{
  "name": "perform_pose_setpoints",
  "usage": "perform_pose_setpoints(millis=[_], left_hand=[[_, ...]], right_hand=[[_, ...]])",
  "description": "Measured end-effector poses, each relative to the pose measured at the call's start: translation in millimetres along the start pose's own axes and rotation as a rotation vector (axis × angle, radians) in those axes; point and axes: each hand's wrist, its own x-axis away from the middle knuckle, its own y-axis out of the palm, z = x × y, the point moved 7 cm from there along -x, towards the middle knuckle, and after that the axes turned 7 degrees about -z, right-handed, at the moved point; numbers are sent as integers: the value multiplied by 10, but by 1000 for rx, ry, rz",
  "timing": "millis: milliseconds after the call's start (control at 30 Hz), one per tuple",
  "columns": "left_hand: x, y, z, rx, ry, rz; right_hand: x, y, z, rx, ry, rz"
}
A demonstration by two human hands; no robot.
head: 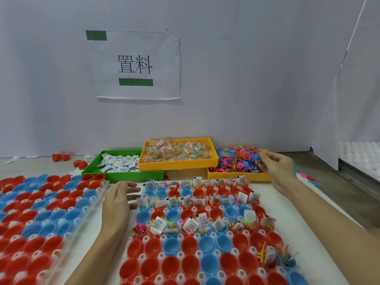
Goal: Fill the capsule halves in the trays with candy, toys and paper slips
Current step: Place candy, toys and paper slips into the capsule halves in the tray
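A clear tray (205,235) of red and blue capsule halves lies in front of me; several of its rows hold paper slips, candy and toys. A second tray (41,219) of capsule halves lies to its left. Behind stand a green bin of paper slips (121,163), a yellow bin of candy packets (176,153) and a yellow bin of small coloured toys (236,161). My right hand (275,167) reaches into the toy bin and pinches toys at its right side. My left hand (119,200) rests with relaxed fingers at the near tray's upper left corner, holding nothing.
A grey partition wall with a taped paper sign (137,64) rises right behind the bins. Loose red capsule halves (61,157) lie at the back left. Stray toys (310,179) lie right of the toy bin. A white-lined gap (357,157) opens at far right.
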Motion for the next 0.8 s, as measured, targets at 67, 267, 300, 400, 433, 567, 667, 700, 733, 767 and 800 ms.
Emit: perform_pose_setpoints(millis=[67,267,300,400,433,567,667,700,733,767,800], left_hand=[[-2,1,-3,-9,2,-1],[10,-7,-2,-10,-1,-1],[10,-6,2,-12,0,-2],[14,2,15,-18,3,-3],[17,5,16,-18,2,-4],[28,2,26,-16,0,-4],[36,7,43,-16,5,-5],[37,9,49,-20,6,-6],[40,9,54,-24,6,-7],[41,11,58,-27,6,-9],[42,14,61,-29,7,-10]], right_hand=[[27,0,-25,26,-14,1],[316,58,-234,145,-110,-44],[402,94,-285,163,-140,-97],[720,209,-459,203,-211,-286],[832,248,-517,223,-228,-351],[1237,372,-666,384,-275,-584],[1469,412,-741,449,-269,-735],[1533,432,-766,473,-264,-786],[1589,451,-789,500,-257,-831],[1634,471,-811,529,-254,-868],[1674,489,-828,563,-257,-897]])
